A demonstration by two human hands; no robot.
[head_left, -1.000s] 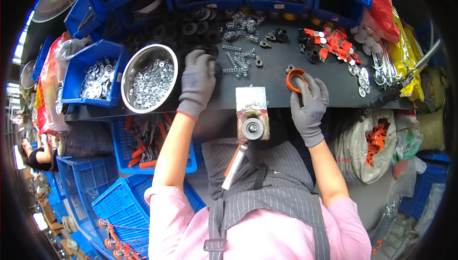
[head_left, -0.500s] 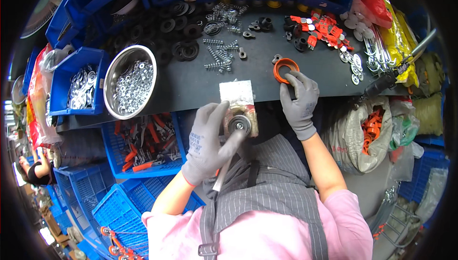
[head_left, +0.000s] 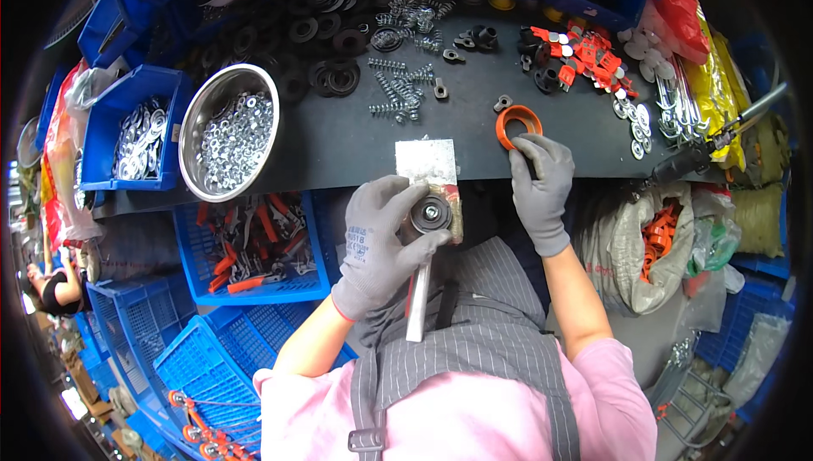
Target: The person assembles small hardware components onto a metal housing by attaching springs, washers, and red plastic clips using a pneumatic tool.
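My left hand (head_left: pixel 378 245), in a grey glove, is closed round a black round disc (head_left: pixel 431 214) with a bright metal centre. Thumb and fingers grip its rim, above a worn block with a whitish metal plate (head_left: pixel 425 160) at the table's front edge. A flat silver bar (head_left: pixel 418 302) sticks out below that hand; where its upper end goes is hidden. My right hand (head_left: pixel 544 190), also gloved, pinches the near rim of an orange ring (head_left: pixel 531 116) on the table. Just beyond the ring lies a small metal fitting (head_left: pixel 503 103).
Springs (head_left: pixel 398 88), black rings (head_left: pixel 336 78) and orange clips (head_left: pixel 597 59) lie on the dark table (head_left: pixel 330 143). At left stand a steel bowl (head_left: pixel 188 152) of nuts and a blue bin (head_left: pixel 102 135) of washers. Below are a blue crate (head_left: pixel 254 296) and a sack (head_left: pixel 622 266) of orange parts.
The left thumb has shifted on the disc, and the silver bar below shows more. The right fingers have drawn in at the ring's near rim. The whole view has shifted slightly.
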